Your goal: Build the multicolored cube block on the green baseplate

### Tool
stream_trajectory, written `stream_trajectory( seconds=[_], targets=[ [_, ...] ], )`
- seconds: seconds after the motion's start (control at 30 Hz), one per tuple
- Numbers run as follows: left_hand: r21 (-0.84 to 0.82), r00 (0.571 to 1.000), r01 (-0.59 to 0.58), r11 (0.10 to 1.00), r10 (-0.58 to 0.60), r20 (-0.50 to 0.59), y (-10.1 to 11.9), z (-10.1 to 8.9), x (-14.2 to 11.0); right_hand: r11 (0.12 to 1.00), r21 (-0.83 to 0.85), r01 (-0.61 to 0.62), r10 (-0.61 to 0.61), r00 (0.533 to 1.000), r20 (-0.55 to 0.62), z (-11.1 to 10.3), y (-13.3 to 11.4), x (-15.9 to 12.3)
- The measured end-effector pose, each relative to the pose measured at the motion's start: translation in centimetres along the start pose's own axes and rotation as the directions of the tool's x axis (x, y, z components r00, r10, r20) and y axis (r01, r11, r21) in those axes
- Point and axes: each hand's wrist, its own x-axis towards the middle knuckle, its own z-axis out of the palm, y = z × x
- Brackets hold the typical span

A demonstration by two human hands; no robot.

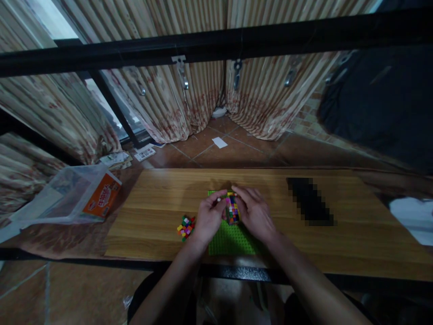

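Observation:
A small block of multicoloured toy bricks [232, 209] stands over the far part of a green studded baseplate [232, 239]. My left hand [210, 214] closes on it from the left, thumb and forefinger near its far corner, where a small pale piece shows at the fingertips. From the right, my right hand [255, 211] grips the same block, its fingers curled along the side and far edge. Both hands cover part of the block and the baseplate. Left of my left hand lies a loose pile of small coloured bricks [186, 228].
The wooden tabletop [152, 198] carries a blurred-out black object [309, 201] on the right. A clear plastic bin [67, 194] with an orange box [103, 194] is at the left. A black metal bar [216, 43] crosses above, before striped curtains [189, 99]. White cloth [411, 216] lies far right.

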Motion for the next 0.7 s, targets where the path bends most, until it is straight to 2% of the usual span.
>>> stream_trajectory(
  seconds=[0.17,0.4,0.5,0.7],
  targets=[
    [0.015,0.994,-0.063,0.998,0.061,0.092,0.5,-0.3,-0.3,0.989,0.111,0.099,-0.098,0.995,-0.015,-1.2,-1.0,-0.6],
    [0.151,0.979,-0.170,0.974,0.149,0.141,0.3,-0.2,-0.6,0.980,0.142,0.143,-0.138,0.990,-0.041,-0.7,-0.8,-0.9],
    [0.102,0.986,-0.132,0.986,0.120,0.115,0.4,0.1,-0.8,0.983,0.126,0.133,-0.127,0.990,-0.055,-0.5,-1.0,-1.0],
    [-0.120,1.000,0.002,0.993,-0.002,-0.002,0.5,1.3,-1.3,0.993,0.077,0.093,-0.083,0.989,-0.119,0.3,-1.6,-1.6]
  ],
)
